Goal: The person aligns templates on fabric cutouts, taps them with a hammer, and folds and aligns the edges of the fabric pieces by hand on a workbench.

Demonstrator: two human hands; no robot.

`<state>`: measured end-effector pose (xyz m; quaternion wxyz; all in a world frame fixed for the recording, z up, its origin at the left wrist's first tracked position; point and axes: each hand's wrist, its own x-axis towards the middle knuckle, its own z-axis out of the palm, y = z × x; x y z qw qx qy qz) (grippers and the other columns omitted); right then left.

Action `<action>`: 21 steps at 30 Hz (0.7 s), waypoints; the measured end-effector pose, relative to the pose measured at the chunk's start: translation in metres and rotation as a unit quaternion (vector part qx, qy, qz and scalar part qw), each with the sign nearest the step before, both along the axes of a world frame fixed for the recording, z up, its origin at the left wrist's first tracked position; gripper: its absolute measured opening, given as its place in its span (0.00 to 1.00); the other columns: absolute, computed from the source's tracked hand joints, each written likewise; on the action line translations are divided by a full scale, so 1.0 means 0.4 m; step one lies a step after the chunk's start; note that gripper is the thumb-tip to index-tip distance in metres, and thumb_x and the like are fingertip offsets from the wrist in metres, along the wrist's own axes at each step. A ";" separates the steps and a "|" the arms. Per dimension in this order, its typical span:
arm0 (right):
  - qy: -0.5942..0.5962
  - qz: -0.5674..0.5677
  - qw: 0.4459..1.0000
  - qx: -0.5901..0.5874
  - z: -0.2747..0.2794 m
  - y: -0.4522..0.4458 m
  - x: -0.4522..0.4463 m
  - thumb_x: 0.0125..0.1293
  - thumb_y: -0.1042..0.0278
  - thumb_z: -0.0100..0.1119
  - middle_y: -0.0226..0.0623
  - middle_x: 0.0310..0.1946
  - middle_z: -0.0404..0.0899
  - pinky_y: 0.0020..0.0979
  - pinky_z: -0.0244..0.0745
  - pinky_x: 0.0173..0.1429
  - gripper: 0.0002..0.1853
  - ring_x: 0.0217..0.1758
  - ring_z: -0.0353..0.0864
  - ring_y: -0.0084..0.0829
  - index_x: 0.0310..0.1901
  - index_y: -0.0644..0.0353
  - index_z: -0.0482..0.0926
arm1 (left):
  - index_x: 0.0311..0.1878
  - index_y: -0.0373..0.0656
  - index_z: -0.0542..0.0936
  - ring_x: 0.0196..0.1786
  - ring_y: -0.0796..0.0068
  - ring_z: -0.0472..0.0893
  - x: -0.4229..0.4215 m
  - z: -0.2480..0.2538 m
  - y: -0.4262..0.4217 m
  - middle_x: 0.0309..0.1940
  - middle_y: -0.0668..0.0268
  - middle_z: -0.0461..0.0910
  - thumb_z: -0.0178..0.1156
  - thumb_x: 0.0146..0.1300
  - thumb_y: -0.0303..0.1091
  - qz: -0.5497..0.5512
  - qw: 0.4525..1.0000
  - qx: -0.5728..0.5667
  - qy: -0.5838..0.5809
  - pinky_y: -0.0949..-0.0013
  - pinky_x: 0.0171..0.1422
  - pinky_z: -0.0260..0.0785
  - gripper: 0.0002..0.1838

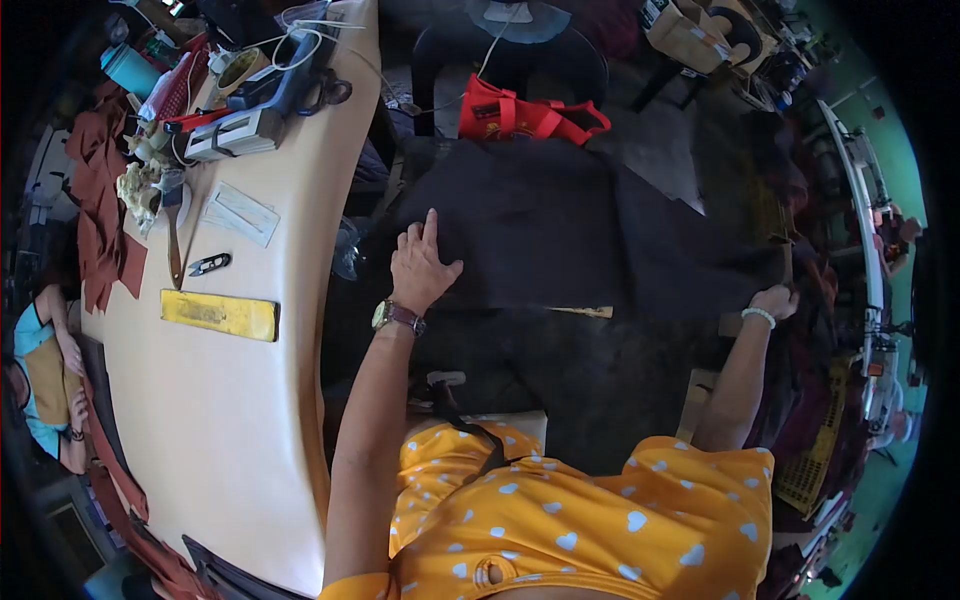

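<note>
"How are the fingers (430, 228) of the left hand (420, 272) set?"

"In the head view they're stretched out and parted, index foremost, thumb out to the side. They clench nothing that I can see. They're over the left part of a dark cloth (540, 220); whether they press on it, I can't tell."

"And the right hand (774, 300)?"

"Curled in, grasping the cloth at its right end. A pale bracelet (759, 317) circles that wrist; a watch (380, 315) sits on the left one."

"Where exactly is the cloth?"

"Spread before the person, off the right edge of the cream bench (240, 410). A red bag (525, 117) is just past its far edge, and a yellowish strip (588, 312) shows at its near edge. What bears it is hidden."

"What's on the bench?"

"Toward its left edge, a yellow bar (220, 315); just beyond, black snips (210, 264) and a brush (173, 235). Flat pale pieces (241, 213) lie nearer the right edge. The far end is crowded, with a teal tumbler (130, 70) near its left corner."

"And along the left edge?"

"Reddish-brown fabric (98, 190), and another person's arms (66, 345)."
</note>
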<state>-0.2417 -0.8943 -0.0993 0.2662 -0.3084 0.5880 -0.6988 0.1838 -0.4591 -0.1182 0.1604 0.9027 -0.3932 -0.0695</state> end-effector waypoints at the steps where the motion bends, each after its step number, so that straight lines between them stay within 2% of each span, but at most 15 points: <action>1: 0.030 0.016 0.998 -0.054 0.052 0.018 0.043 0.60 0.79 0.49 0.47 0.53 0.69 0.37 0.70 0.54 0.23 0.52 0.73 0.41 0.59 0.68 0.63 | 0.67 0.41 0.59 0.56 0.58 0.70 0.004 -0.001 0.001 0.55 0.56 0.67 0.70 0.42 0.43 0.003 1.000 0.000 0.006 0.59 0.56 0.68 0.48; 3: 0.103 0.070 0.979 -0.159 0.164 0.094 0.160 0.60 0.79 0.49 0.49 0.55 0.68 0.38 0.70 0.55 0.24 0.53 0.72 0.42 0.60 0.69 0.62 | 0.67 0.41 0.58 0.58 0.56 0.68 0.008 -0.002 0.003 0.59 0.54 0.65 0.70 0.43 0.42 0.007 1.000 -0.001 0.016 0.60 0.60 0.67 0.48; 5: 0.208 0.107 0.946 -0.224 0.296 0.230 0.313 0.61 0.79 0.50 0.45 0.58 0.65 0.37 0.65 0.61 0.23 0.59 0.67 0.40 0.60 0.70 0.62 | 0.67 0.41 0.57 0.61 0.55 0.67 0.008 -0.004 0.007 0.62 0.52 0.62 0.70 0.43 0.41 0.012 0.999 0.001 0.040 0.61 0.62 0.65 0.48; 9: 0.081 0.217 0.902 -0.364 0.449 0.394 0.513 0.61 0.79 0.53 0.41 0.59 0.64 0.33 0.59 0.65 0.19 0.60 0.65 0.35 0.54 0.71 0.67 | 0.68 0.39 0.55 0.63 0.54 0.65 0.006 -0.027 0.031 0.64 0.50 0.59 0.69 0.44 0.40 -0.005 0.998 -0.001 0.057 0.62 0.65 0.62 0.48; 11: 0.136 0.279 0.882 -0.353 0.489 0.435 0.555 0.61 0.79 0.54 0.39 0.57 0.68 0.29 0.63 0.61 0.15 0.56 0.69 0.30 0.50 0.71 0.71 | 0.67 0.39 0.55 0.63 0.54 0.65 0.002 -0.025 0.035 0.64 0.50 0.59 0.70 0.43 0.41 0.004 0.998 -0.013 0.065 0.61 0.65 0.62 0.49; 12: 0.212 0.352 0.843 -0.348 0.499 0.475 0.575 0.61 0.80 0.53 0.39 0.55 0.70 0.28 0.62 0.62 0.15 0.57 0.69 0.30 0.50 0.68 0.72 | 0.67 0.39 0.55 0.63 0.54 0.65 0.000 -0.023 0.035 0.64 0.49 0.59 0.71 0.43 0.42 0.009 0.997 -0.020 0.068 0.61 0.66 0.61 0.50; 13: 0.285 0.419 0.792 -0.340 0.506 0.518 0.594 0.61 0.81 0.53 0.39 0.53 0.72 0.28 0.62 0.62 0.14 0.57 0.70 0.30 0.50 0.66 0.74 | 0.68 0.39 0.55 0.63 0.55 0.65 -0.004 -0.006 0.030 0.65 0.49 0.59 0.71 0.42 0.43 -0.002 0.992 -0.078 0.096 0.62 0.66 0.61 0.51; 15: 0.321 0.614 0.640 -0.331 0.484 0.578 0.640 0.60 0.79 0.55 0.38 0.48 0.77 0.25 0.71 0.49 0.14 0.43 0.77 0.25 0.48 0.63 0.75 | 0.68 0.38 0.54 0.65 0.57 0.64 -0.017 0.044 0.018 0.66 0.49 0.58 0.73 0.40 0.44 -0.024 0.970 -0.192 0.148 0.63 0.67 0.60 0.53; 17: 0.362 0.757 0.521 -0.155 0.493 0.651 0.663 0.59 0.79 0.53 0.40 0.45 0.79 0.24 0.72 0.46 0.16 0.41 0.79 0.24 0.50 0.63 0.74 | 0.66 0.37 0.58 0.61 0.66 0.68 -0.049 0.159 -0.005 0.62 0.54 0.64 0.73 0.42 0.43 -0.065 0.909 -0.316 0.263 0.68 0.63 0.62 0.49; 18: 0.337 0.774 0.507 -0.177 0.484 0.676 0.685 0.59 0.79 0.53 0.40 0.42 0.79 0.25 0.72 0.45 0.16 0.39 0.79 0.24 0.51 0.63 0.74 | 0.65 0.37 0.60 0.59 0.70 0.69 -0.063 0.222 -0.010 0.61 0.56 0.66 0.73 0.43 0.43 -0.083 0.868 -0.374 0.316 0.70 0.61 0.63 0.47; 21: 0.304 0.810 0.462 -0.195 0.501 0.708 0.721 0.59 0.77 0.54 0.35 0.35 0.79 0.24 0.71 0.43 0.15 0.35 0.78 0.22 0.49 0.63 0.74 | 0.56 0.37 0.72 0.47 0.84 0.72 -0.083 0.372 -0.012 0.46 0.68 0.76 0.71 0.50 0.38 -0.178 0.728 -0.374 0.547 0.76 0.52 0.65 0.31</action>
